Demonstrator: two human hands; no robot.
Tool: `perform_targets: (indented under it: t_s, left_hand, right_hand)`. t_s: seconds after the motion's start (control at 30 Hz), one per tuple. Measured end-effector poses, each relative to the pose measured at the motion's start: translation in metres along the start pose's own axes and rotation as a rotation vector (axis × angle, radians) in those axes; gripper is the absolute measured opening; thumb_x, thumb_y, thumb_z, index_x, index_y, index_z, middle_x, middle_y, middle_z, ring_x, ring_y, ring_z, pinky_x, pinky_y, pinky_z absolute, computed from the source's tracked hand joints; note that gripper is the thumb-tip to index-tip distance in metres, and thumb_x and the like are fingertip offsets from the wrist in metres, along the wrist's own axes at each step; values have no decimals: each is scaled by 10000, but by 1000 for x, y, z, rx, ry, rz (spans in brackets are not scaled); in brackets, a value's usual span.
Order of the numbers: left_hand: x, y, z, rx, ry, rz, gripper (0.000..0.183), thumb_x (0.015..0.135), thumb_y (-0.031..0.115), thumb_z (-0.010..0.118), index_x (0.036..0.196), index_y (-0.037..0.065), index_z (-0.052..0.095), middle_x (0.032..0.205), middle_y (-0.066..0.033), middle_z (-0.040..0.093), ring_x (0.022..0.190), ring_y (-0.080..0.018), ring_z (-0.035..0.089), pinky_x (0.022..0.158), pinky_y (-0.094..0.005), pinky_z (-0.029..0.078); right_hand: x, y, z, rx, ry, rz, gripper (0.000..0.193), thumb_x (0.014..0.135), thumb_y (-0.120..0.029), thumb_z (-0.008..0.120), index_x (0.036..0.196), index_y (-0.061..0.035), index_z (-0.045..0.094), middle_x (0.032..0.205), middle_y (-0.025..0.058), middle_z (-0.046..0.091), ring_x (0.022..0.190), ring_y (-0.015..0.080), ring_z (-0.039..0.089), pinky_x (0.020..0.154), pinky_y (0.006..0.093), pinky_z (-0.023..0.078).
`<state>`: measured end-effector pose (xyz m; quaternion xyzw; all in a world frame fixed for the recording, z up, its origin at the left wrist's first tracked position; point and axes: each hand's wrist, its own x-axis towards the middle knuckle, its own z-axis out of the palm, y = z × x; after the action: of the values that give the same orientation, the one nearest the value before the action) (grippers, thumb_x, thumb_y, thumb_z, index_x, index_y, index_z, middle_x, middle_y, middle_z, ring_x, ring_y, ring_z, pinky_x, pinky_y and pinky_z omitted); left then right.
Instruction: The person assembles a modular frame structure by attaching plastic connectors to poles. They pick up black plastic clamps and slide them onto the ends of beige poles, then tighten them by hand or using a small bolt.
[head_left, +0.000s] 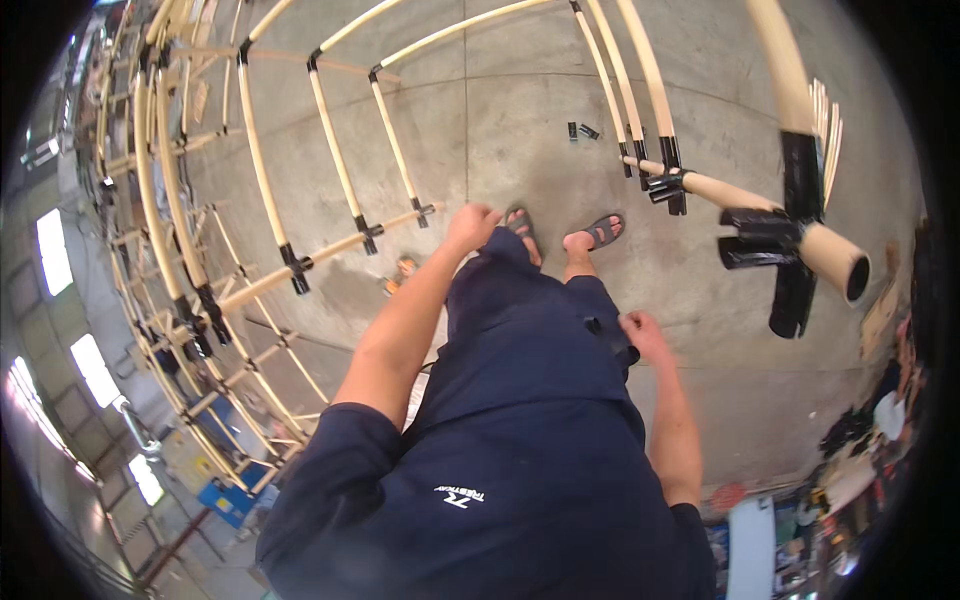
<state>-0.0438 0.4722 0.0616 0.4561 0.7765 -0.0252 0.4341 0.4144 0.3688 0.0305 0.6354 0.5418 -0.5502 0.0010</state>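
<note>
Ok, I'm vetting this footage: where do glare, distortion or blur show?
Head view: white rectangular light patches at left look blown out; head view: long cream tubes with black joints at upper left bow outward, and the corners go black; head view: the bare right hand looks slightly soft, perhaps from motion.

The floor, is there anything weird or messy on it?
Yes, a little: two small black pieces lie loose on the floor, ahead of the feet and near some poles. That looks odd because other black pieces are fitted onto the poles.
</note>
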Motion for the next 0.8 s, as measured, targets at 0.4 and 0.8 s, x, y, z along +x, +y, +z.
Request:
perform_targets:
  t_s: [0.4,0.8]
  left_hand:
    - [65,-161,196,-467,45,-111,326,921,300,670,1046,4,725,950,-201,732,906,-349,709,805,-414,547]
    - [434,-132,374,-174,437,437,489,909,269,695,1347,92,567,1409,-185,558,1268,-392,541,1034,-458,470]
  right_hand:
    - [172,-37,44,-227,-56,-91,307,954,-292,645,946,14,620,800,175,657,726,309,630,700,395,496]
    - [534,133,139,-613,-426,-330,295,940,-289,604,1018,-17,686,982,224,697,966,399,658,840,470,517]
